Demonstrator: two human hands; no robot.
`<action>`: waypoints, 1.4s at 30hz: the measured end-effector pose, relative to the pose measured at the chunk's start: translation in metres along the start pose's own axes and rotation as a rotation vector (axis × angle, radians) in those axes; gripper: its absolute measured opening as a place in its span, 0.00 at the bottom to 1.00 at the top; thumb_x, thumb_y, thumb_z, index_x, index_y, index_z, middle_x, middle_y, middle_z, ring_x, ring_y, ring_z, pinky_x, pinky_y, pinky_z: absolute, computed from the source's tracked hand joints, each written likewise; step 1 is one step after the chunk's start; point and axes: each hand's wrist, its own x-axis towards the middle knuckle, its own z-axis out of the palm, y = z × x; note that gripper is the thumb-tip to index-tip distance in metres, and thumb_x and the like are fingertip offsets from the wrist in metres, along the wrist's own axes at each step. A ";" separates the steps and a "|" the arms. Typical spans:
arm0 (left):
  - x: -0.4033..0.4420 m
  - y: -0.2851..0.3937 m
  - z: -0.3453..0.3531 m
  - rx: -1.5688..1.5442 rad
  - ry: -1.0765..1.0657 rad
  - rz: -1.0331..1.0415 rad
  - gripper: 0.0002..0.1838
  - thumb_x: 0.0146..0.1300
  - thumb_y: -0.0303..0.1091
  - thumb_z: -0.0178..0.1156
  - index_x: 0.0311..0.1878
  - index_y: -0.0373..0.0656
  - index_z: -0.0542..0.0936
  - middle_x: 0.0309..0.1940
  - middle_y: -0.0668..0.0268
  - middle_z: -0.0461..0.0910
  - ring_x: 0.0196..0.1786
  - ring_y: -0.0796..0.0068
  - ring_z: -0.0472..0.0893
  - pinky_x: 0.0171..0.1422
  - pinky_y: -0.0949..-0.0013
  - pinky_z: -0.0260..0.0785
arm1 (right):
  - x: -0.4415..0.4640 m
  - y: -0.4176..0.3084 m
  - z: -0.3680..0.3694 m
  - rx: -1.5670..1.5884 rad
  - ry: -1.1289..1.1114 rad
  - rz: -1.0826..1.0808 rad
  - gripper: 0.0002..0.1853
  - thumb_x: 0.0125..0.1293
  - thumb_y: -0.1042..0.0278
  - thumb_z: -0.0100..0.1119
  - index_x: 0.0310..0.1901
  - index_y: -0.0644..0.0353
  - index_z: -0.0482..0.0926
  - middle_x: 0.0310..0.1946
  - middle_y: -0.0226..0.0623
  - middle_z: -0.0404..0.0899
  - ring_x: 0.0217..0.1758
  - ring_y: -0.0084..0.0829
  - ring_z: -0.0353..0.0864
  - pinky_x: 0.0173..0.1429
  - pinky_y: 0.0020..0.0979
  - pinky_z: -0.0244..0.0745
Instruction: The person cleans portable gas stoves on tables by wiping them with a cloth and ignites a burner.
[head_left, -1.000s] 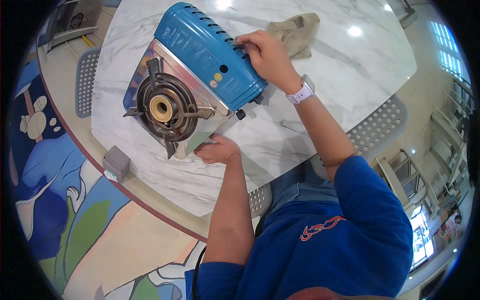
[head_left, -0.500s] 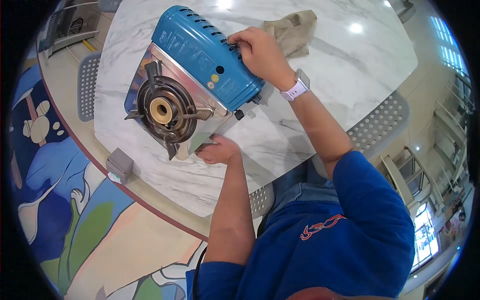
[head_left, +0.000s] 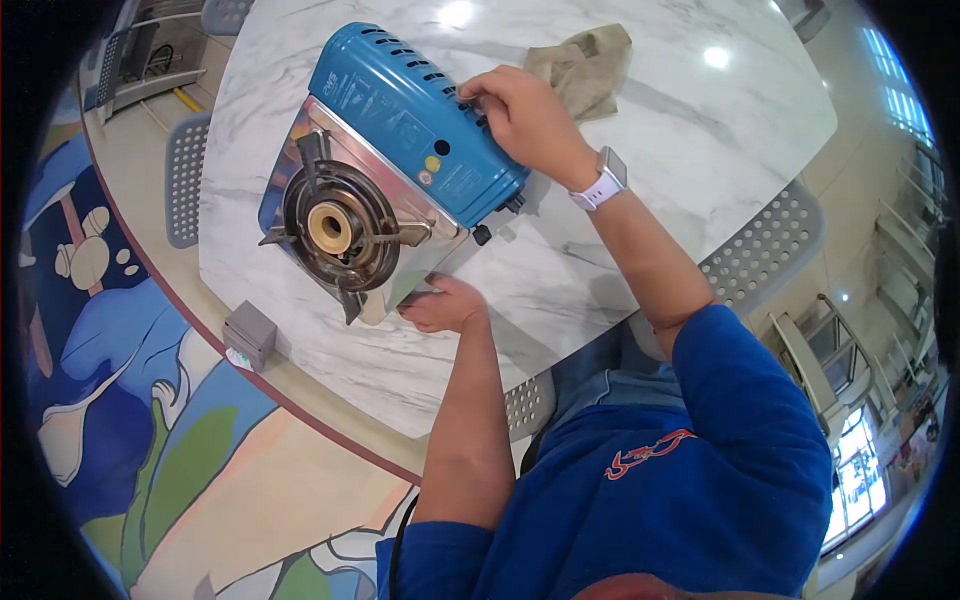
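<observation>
A portable gas stove point(head_left: 400, 130) with a blue cover and a silver burner side lies on the marbled table point(head_left: 700, 170), turned at an angle. Its round burner point(head_left: 335, 228) faces up, with pan supports around it. My left hand point(head_left: 443, 305) grips the stove's lower edge by the silver side; some of its fingertips are hidden. With its fingers bent over the slotted edge of the blue cover, my right hand point(head_left: 525, 115) holds the stove from the other side. A crumpled beige cloth point(head_left: 588, 70) lies beyond my right hand.
A small grey box point(head_left: 250, 335) sits at the left edge of the table. Grey perforated chairs stand at the left point(head_left: 187, 180) and at the right point(head_left: 770, 250). A painted mural point(head_left: 200, 450) spreads below the table edge at the lower left.
The whole view has shifted slightly, with the stove, table and box appearing a little lower and further right. Both hands keep their places on the stove.
</observation>
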 end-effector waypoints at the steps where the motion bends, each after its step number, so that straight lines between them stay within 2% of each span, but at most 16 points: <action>1: 0.001 0.000 0.001 0.002 -0.003 -0.003 0.40 0.57 0.49 0.45 0.64 0.23 0.58 0.58 0.43 0.63 0.59 0.50 0.64 0.63 0.47 0.53 | -0.001 0.004 0.000 -0.010 -0.005 0.032 0.10 0.59 0.79 0.49 0.39 0.64 0.81 0.34 0.45 0.80 0.39 0.42 0.79 0.46 0.36 0.73; 3: 0.000 -0.001 0.001 0.006 -0.012 -0.009 0.40 0.58 0.49 0.45 0.64 0.24 0.58 0.58 0.43 0.63 0.59 0.50 0.64 0.62 0.47 0.53 | -0.004 0.014 0.001 -0.034 -0.015 0.095 0.10 0.59 0.79 0.49 0.38 0.65 0.81 0.34 0.45 0.80 0.39 0.42 0.79 0.46 0.37 0.73; 9: 0.000 0.000 -0.001 -0.008 -0.002 -0.003 0.39 0.58 0.50 0.45 0.64 0.25 0.58 0.58 0.42 0.63 0.59 0.49 0.64 0.62 0.47 0.54 | -0.004 0.006 0.005 -0.097 0.021 0.096 0.10 0.60 0.79 0.48 0.37 0.65 0.81 0.35 0.45 0.81 0.38 0.43 0.80 0.45 0.36 0.73; 12: 0.000 -0.002 0.001 -0.011 -0.018 -0.004 0.39 0.58 0.50 0.45 0.64 0.25 0.58 0.58 0.42 0.63 0.59 0.48 0.63 0.61 0.46 0.54 | -0.006 0.003 0.009 -0.064 0.096 0.108 0.11 0.60 0.79 0.48 0.38 0.66 0.81 0.35 0.46 0.81 0.38 0.43 0.80 0.45 0.36 0.74; 15: 0.000 -0.003 0.002 0.000 -0.010 0.005 0.40 0.58 0.50 0.45 0.65 0.26 0.57 0.58 0.42 0.63 0.60 0.48 0.63 0.61 0.46 0.54 | -0.002 0.012 0.013 -0.039 0.099 0.113 0.11 0.60 0.77 0.48 0.36 0.62 0.83 0.33 0.46 0.80 0.38 0.45 0.79 0.46 0.40 0.74; 21: 0.001 -0.007 0.005 -0.005 -0.009 0.009 0.42 0.57 0.51 0.46 0.67 0.28 0.55 0.60 0.42 0.62 0.60 0.48 0.63 0.60 0.46 0.55 | 0.003 -0.003 0.004 0.075 0.043 0.073 0.11 0.59 0.76 0.49 0.37 0.62 0.83 0.33 0.47 0.80 0.38 0.44 0.80 0.46 0.38 0.74; 24: 0.000 -0.006 0.007 0.029 0.025 0.027 0.43 0.57 0.52 0.47 0.68 0.28 0.55 0.60 0.42 0.61 0.60 0.49 0.63 0.60 0.47 0.55 | 0.001 0.009 0.009 0.047 0.065 0.149 0.11 0.59 0.76 0.49 0.37 0.62 0.83 0.34 0.47 0.80 0.38 0.44 0.80 0.46 0.37 0.74; 30: 0.000 -0.007 0.009 0.028 0.052 0.035 0.43 0.56 0.52 0.47 0.68 0.28 0.55 0.60 0.43 0.62 0.60 0.49 0.64 0.60 0.47 0.55 | 0.010 0.005 0.011 0.030 0.108 0.105 0.12 0.59 0.75 0.49 0.38 0.62 0.83 0.34 0.47 0.80 0.39 0.45 0.79 0.46 0.38 0.74; 33: 0.001 0.001 -0.002 0.000 -0.004 0.007 0.42 0.56 0.51 0.48 0.67 0.28 0.55 0.61 0.43 0.62 0.60 0.48 0.64 0.60 0.46 0.55 | 0.019 0.019 0.022 -0.094 0.063 0.112 0.11 0.60 0.76 0.50 0.40 0.65 0.82 0.37 0.46 0.82 0.38 0.41 0.81 0.46 0.34 0.75; 36: -0.001 -0.004 0.005 0.010 0.057 0.040 0.42 0.56 0.50 0.48 0.67 0.28 0.56 0.61 0.43 0.61 0.60 0.48 0.63 0.60 0.46 0.54 | 0.021 0.012 0.020 -0.105 0.046 0.098 0.11 0.60 0.76 0.50 0.40 0.65 0.82 0.37 0.47 0.82 0.40 0.42 0.81 0.47 0.35 0.74; 39: -0.001 -0.008 0.008 0.012 -0.002 0.008 0.42 0.56 0.50 0.49 0.67 0.28 0.55 0.63 0.42 0.60 0.61 0.48 0.63 0.61 0.45 0.54 | 0.022 -0.004 0.014 -0.066 0.039 0.045 0.12 0.60 0.73 0.49 0.38 0.59 0.84 0.34 0.47 0.80 0.40 0.46 0.79 0.47 0.39 0.74; 42: -0.002 -0.003 0.004 0.005 0.026 0.016 0.42 0.57 0.50 0.48 0.68 0.29 0.55 0.63 0.43 0.60 0.63 0.48 0.62 0.62 0.45 0.53 | 0.020 0.009 0.015 -0.004 0.038 0.057 0.12 0.60 0.73 0.49 0.39 0.58 0.84 0.34 0.47 0.79 0.39 0.45 0.79 0.47 0.39 0.74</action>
